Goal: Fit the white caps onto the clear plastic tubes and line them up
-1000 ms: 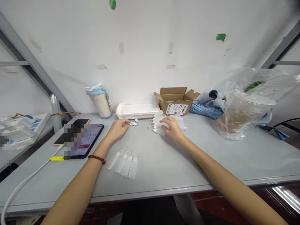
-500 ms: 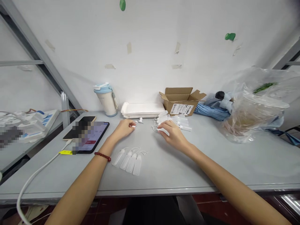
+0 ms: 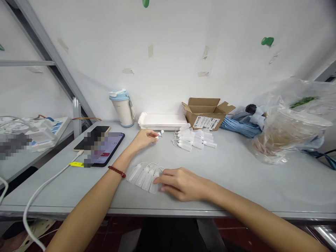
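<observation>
My right hand [image 3: 181,182] lies on the grey table [image 3: 236,175] with its fingers resting on the right end of a row of small translucent squeeze bottles [image 3: 143,176] near the front edge. The fingers are curled and may cover a bottle. Farther back, my left hand [image 3: 145,137], with a red bead bracelet at the wrist, pinches at small white caps [image 3: 160,133]. A second pile of the same bottles [image 3: 193,139] lies apart, behind and to the right of both hands.
At the back stand a blue-lidded tumbler [image 3: 123,108], a white foam tray [image 3: 162,121] and an open cardboard box [image 3: 207,113]. Two phones [image 3: 102,148] with a white cable lie left. A folded blue umbrella [image 3: 240,126] and a plastic bag [image 3: 291,126] sit right.
My right hand has left the far bottle pile and come back toward me to the near row of bottles. My left hand has stayed at the small caps.
</observation>
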The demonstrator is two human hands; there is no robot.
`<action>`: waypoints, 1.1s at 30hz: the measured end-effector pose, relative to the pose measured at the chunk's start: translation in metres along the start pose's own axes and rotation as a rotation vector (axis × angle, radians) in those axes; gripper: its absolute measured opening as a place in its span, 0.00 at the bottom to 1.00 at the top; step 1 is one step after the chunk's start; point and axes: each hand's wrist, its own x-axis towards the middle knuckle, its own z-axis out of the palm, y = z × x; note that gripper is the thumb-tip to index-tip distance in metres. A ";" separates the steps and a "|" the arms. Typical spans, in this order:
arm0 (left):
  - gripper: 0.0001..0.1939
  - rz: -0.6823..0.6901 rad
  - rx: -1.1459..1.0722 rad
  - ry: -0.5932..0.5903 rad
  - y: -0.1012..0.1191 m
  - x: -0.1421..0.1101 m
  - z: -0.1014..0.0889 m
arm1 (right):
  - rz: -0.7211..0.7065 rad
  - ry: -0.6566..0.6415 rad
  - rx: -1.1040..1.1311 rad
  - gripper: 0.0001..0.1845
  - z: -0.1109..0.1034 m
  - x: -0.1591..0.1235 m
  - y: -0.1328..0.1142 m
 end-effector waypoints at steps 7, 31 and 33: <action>0.13 -0.019 -0.084 -0.033 -0.003 0.000 0.006 | 0.013 -0.025 -0.015 0.17 0.001 0.002 0.001; 0.17 -0.093 -0.307 -0.342 0.014 -0.018 0.003 | 0.301 0.509 0.034 0.11 -0.008 0.001 0.061; 0.16 -0.086 -0.342 -0.337 0.015 -0.019 0.004 | 0.286 0.498 0.059 0.10 -0.006 0.002 0.059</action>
